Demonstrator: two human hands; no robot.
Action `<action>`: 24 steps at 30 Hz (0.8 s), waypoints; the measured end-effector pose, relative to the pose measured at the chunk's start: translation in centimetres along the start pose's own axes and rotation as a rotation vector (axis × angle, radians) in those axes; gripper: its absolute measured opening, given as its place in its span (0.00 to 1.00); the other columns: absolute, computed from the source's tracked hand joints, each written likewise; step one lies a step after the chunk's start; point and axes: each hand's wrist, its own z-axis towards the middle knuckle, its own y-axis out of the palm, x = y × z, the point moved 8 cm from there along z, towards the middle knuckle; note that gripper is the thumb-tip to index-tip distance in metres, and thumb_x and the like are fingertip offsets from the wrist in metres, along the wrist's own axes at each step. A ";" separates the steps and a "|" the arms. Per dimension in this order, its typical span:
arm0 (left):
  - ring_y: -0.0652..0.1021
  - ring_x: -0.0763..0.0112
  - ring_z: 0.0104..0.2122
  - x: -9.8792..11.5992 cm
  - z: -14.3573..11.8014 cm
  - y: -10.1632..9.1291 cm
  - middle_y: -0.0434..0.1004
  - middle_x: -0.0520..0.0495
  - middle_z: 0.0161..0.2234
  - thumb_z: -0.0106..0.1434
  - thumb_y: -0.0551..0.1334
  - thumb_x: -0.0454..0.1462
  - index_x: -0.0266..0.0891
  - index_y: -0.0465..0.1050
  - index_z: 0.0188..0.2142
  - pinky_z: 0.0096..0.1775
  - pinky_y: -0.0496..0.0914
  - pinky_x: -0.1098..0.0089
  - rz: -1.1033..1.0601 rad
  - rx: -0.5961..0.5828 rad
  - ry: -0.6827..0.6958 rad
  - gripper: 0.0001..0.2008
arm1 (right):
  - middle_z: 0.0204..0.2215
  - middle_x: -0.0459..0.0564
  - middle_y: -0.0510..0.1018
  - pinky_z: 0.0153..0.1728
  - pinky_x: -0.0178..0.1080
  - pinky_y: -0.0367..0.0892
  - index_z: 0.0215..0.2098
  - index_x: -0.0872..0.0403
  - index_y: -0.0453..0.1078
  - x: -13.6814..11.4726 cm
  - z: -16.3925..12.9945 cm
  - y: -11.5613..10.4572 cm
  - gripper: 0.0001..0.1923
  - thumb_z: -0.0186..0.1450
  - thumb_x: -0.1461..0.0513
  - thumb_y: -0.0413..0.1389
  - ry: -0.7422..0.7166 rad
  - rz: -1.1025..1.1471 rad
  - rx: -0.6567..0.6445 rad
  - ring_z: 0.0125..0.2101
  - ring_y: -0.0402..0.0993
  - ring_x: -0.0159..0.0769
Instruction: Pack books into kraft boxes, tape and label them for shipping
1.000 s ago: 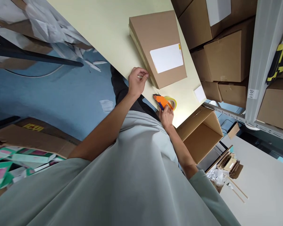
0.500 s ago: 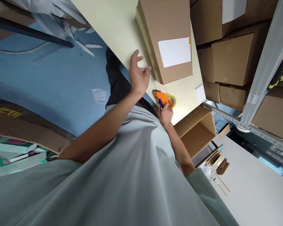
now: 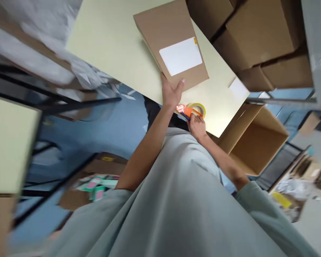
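Observation:
A flat cardboard box [image 3: 173,28] with a white label [image 3: 181,56] lies at the far part of the pale table [image 3: 109,39]. My left hand [image 3: 172,93] grips its near left corner, thumb on the top face and the other fingers at the side, partly hidden. In my right hand [image 3: 198,127] is an orange tape dispenser [image 3: 187,111] with a roll of yellow-edged tape [image 3: 200,107]. It is held low over the table's near edge, close to my left wrist.
A small white card [image 3: 238,88] lies near the table's right corner. Beyond that edge stands an open cardboard box [image 3: 264,142]. Stacked cartons [image 3: 259,35] fill a shelf at the upper right. Below left, a carton holds green and pink packs [image 3: 98,185].
My left hand has gone from hovering open beside the box to gripping its near corner. The box has turned slightly. My right hand still holds the tape dispenser; the view has swung round.

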 end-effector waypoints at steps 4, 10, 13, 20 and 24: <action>0.73 0.56 0.72 1.6 1.4 -2.3 0.72 0.40 0.71 0.62 0.77 0.59 0.50 0.58 0.77 0.75 0.63 0.55 0.168 -0.193 -0.086 0.51 | 0.44 0.72 0.83 0.54 0.51 0.68 0.58 0.67 0.69 -2.9 0.6 -0.4 0.20 0.82 0.61 0.43 -0.057 0.163 -0.020 0.46 0.80 0.55; 0.73 0.58 0.72 3.9 0.4 -3.6 0.73 0.35 0.72 0.66 0.72 0.61 0.43 0.63 0.75 0.74 0.65 0.57 0.432 -0.276 -0.151 0.47 | 0.46 0.69 0.84 0.54 0.51 0.66 0.62 0.69 0.68 -2.1 -1.5 -0.1 0.21 0.78 0.68 0.42 -0.002 0.307 0.023 0.45 0.81 0.52; 0.73 0.60 0.72 4.5 -0.3 -3.7 0.71 0.36 0.73 0.68 0.70 0.61 0.42 0.64 0.75 0.73 0.67 0.59 0.492 -0.268 -0.157 0.45 | 0.43 0.65 0.85 0.52 0.48 0.65 0.64 0.69 0.67 1.2 -5.0 0.6 0.22 0.77 0.68 0.44 0.044 0.291 0.030 0.42 0.81 0.50; 0.74 0.56 0.72 5.1 -0.8 -3.9 0.70 0.33 0.73 0.65 0.73 0.61 0.42 0.66 0.72 0.73 0.68 0.53 0.478 -0.284 -0.182 0.45 | 0.39 0.61 0.86 0.49 0.47 0.66 0.64 0.65 0.67 11.2 -5.6 -1.2 0.21 0.77 0.68 0.43 0.063 0.153 0.145 0.37 0.80 0.47; 0.74 0.53 0.71 5.6 -0.8 -3.9 0.71 0.30 0.72 0.59 0.75 0.64 0.39 0.69 0.69 0.72 0.69 0.52 0.498 -0.296 -0.182 0.48 | 0.42 0.61 0.87 0.49 0.45 0.68 0.66 0.67 0.63 14.1 0.6 -2.8 0.21 0.76 0.69 0.47 -0.031 0.003 0.074 0.38 0.82 0.47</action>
